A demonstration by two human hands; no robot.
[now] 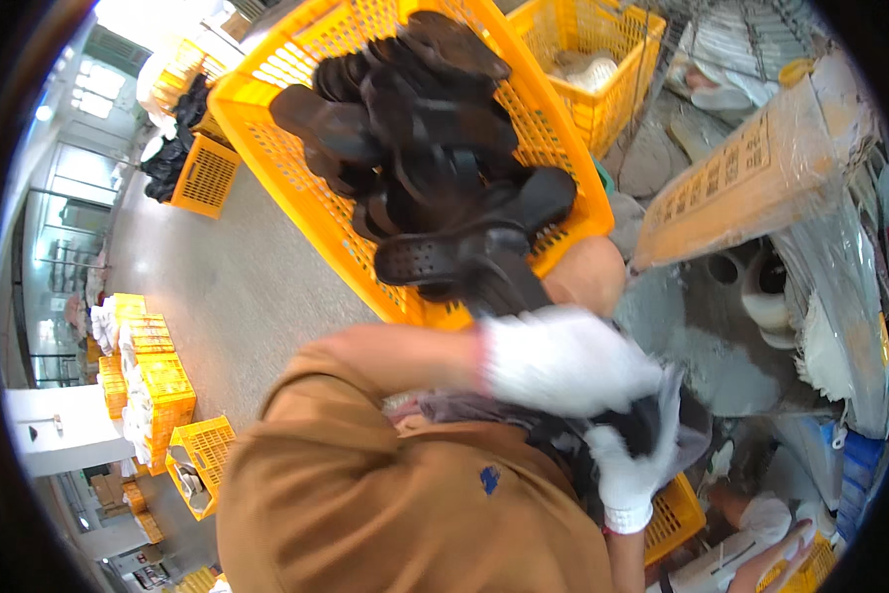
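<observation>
My left hand (569,364), in a white knit glove, reaches across in front of me and is smeared by motion; its fingers cannot be made out. Just below and to its right, my right hand (625,476), also gloved in white, has its thumb and fingers bent around a dark thing, mostly hidden and too blurred to name. Dark and greyish cloth (553,427) lies around my lap beneath both hands. Beyond the left hand stands a large yellow plastic crate (311,232), heaped with black clogs and slippers (435,168). One perforated black clog (452,257) lies at its near end.
A smaller yellow crate (603,114) stands behind at the right, beside a tilted cardboard box (736,183) wrapped in clear plastic. Part of another yellow crate (674,519) shows under my right hand. Stacked yellow crates (163,395) stand across the grey floor (237,296) at left.
</observation>
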